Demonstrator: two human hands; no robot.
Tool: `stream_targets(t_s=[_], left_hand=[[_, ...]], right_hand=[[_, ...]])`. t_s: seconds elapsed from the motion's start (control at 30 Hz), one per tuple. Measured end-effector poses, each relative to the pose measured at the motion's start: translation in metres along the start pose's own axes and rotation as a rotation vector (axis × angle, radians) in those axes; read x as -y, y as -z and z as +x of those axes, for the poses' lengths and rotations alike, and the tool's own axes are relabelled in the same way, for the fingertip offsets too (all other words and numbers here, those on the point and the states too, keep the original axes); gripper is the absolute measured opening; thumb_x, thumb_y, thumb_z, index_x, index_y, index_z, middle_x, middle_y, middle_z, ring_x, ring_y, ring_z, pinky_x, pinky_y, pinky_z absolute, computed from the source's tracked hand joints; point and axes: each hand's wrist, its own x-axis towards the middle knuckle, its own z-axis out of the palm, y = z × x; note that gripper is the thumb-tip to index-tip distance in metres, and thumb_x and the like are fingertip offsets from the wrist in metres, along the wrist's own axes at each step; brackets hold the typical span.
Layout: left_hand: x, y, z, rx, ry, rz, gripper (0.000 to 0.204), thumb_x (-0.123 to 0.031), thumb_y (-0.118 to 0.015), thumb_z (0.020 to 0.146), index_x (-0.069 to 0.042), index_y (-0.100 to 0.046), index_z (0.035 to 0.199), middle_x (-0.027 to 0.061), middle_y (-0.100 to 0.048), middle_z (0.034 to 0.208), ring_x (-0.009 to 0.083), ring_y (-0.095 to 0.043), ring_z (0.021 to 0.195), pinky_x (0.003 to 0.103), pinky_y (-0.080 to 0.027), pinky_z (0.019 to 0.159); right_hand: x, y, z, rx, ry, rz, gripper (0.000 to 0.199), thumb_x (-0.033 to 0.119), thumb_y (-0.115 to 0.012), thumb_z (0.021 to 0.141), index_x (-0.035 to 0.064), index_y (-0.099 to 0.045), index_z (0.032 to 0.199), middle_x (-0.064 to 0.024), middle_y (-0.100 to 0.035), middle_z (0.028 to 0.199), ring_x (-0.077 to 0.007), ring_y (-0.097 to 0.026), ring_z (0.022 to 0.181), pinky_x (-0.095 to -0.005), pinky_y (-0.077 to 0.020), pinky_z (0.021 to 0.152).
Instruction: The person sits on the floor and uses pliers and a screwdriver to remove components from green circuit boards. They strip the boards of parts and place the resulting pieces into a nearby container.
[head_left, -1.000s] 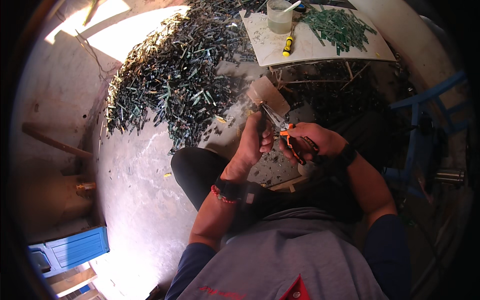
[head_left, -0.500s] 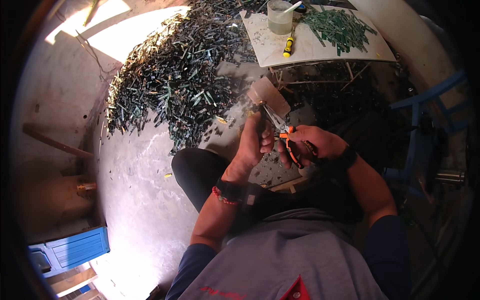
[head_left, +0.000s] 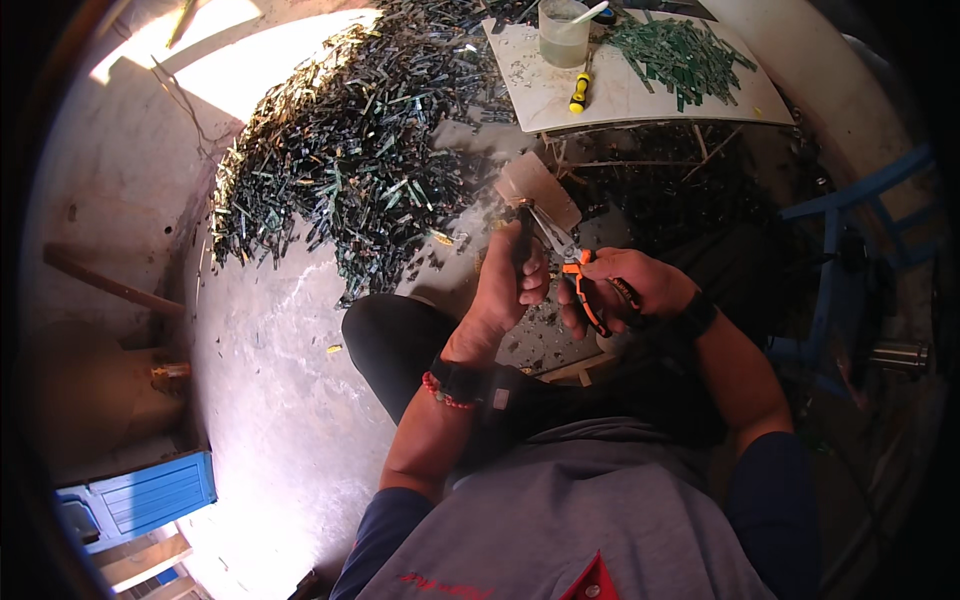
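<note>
Closed around a dark narrow strip (head_left: 523, 243), my left hand (head_left: 502, 283) holds it upright, thumb along its side. My right hand (head_left: 637, 285) grips long-nose pliers (head_left: 584, 290) with orange and black handles, their legs somewhat spread. The metal jaws point up and left to the strip's upper end, where a small coppery bit shows. Whether the jaws pinch that bit is too small to tell. Just beyond the tips lies a flat brownish rectangular block (head_left: 550, 190).
A large heap of dark strips (head_left: 350, 150) covers the floor at far left. On a white board (head_left: 530, 100) stand a cup of cloudy liquid (head_left: 563, 45), a yellow-black screwdriver (head_left: 580, 93) and a pile of green strips (head_left: 680, 60). A blue metal frame (head_left: 830, 250) is at right.
The dark strip in my left hand shows more plainly beside the thumb, its top tilted slightly. The pliers have shifted very little; both hands stay nearly in place.
</note>
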Motion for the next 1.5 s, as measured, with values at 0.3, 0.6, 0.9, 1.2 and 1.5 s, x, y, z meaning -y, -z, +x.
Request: stream_targets(t_s=[0.3, 0.6, 0.9, 1.2, 1.5], left_hand=[[-0.003, 0.001, 0.000, 0.063, 0.057, 0.002, 0.049, -0.053, -0.032, 0.093, -0.015, -0.032, 0.062, -0.0042, -0.028, 0.052, 0.0082, -0.022, 0.042, 0.023, -0.017, 0.037], [-0.001, 0.010, 0.006, 0.073, 0.039, 0.053, 0.052, -0.050, -0.030, 0.094, -0.002, -0.046, 0.086, 0.0130, -0.050, 0.070, 0.0274, -0.048, 0.059, 0.037, -0.039, 0.056], [0.001, 0.004, 0.005, 0.029, 0.014, 0.104, 0.049, -0.053, -0.032, 0.093, -0.009, -0.040, 0.070, 0.0032, -0.040, 0.059, 0.0164, -0.035, 0.050, 0.029, -0.027, 0.046], [0.006, 0.013, 0.009, 0.033, 0.000, 0.155, 0.049, -0.052, -0.031, 0.093, -0.016, -0.033, 0.059, -0.0050, -0.028, 0.050, 0.0081, -0.022, 0.042, 0.024, -0.017, 0.040], [0.012, 0.041, 0.025, 0.111, -0.055, 0.228, 0.065, -0.054, -0.027, 0.093, 0.006, -0.050, 0.089, 0.0201, -0.056, 0.070, 0.0400, -0.060, 0.063, 0.050, -0.051, 0.055]], right_hand=[[-0.002, 0.003, 0.000, 0.003, -0.013, 0.029, 0.041, 0.035, -0.044, 0.092, -0.0012, -0.057, 0.106, -0.0168, -0.067, 0.093, -0.0265, -0.068, 0.079, -0.0238, -0.0483, 0.046], [-0.003, 0.005, 0.000, 0.000, -0.036, 0.047, 0.043, 0.036, -0.043, 0.092, -0.0014, -0.058, 0.105, -0.0170, -0.067, 0.092, -0.0273, -0.069, 0.079, -0.0230, -0.0483, 0.044], [-0.004, 0.005, 0.002, -0.005, -0.044, 0.053, 0.046, 0.037, -0.039, 0.094, -0.0033, -0.059, 0.104, -0.0190, -0.067, 0.092, -0.0270, -0.068, 0.078, -0.0251, -0.0496, 0.046], [-0.007, 0.002, 0.005, -0.019, -0.045, 0.061, 0.045, 0.039, -0.035, 0.096, 0.0009, -0.059, 0.102, -0.0139, -0.067, 0.087, -0.0227, -0.068, 0.074, -0.0218, -0.0467, 0.047], [-0.020, 0.019, 0.014, 0.028, -0.071, 0.126, 0.048, 0.046, -0.038, 0.097, 0.0028, -0.059, 0.099, -0.0116, -0.063, 0.081, -0.0226, -0.061, 0.065, -0.0252, -0.0408, 0.048]])
